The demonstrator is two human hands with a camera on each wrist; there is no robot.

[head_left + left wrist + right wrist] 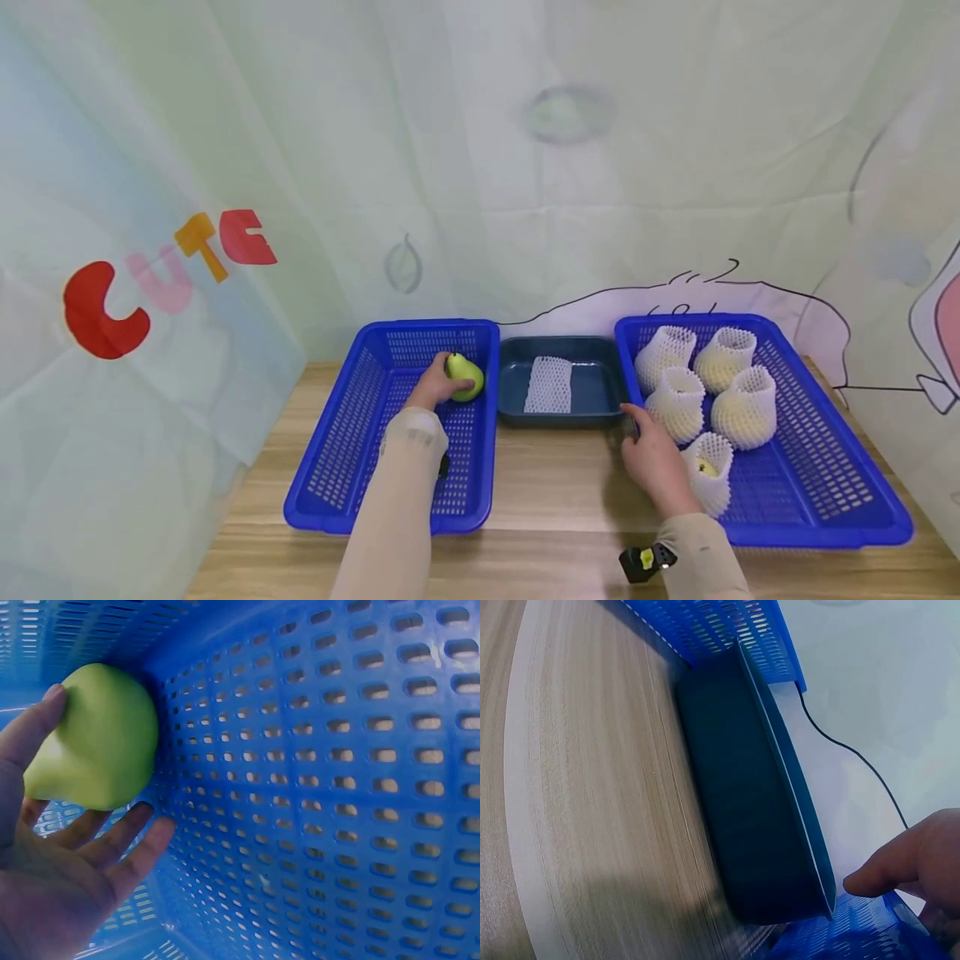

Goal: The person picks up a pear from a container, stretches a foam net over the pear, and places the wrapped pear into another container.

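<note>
A green pear (465, 379) is in the left blue basket (330, 450), near its right wall. My left hand (437, 385) holds it, thumb on one side and fingers around the other; the left wrist view shows the thumb on the pear (105, 739) and the fingers spread beside it. My right hand (656, 458) is over the left rim of the right blue basket (810, 500), close to the near right corner of the dark tray (592, 387). Its thumb (877, 874) stretches out straight, with nothing seen in its grasp; the other fingers are mostly hidden.
One white foam net sleeve (549, 386) lies flat in the dark tray between the baskets. Several pears in foam nets (742, 408) stand in the right basket. Wooden table (555, 492) shows in front of the tray, and a printed curtain (480, 167) hangs behind.
</note>
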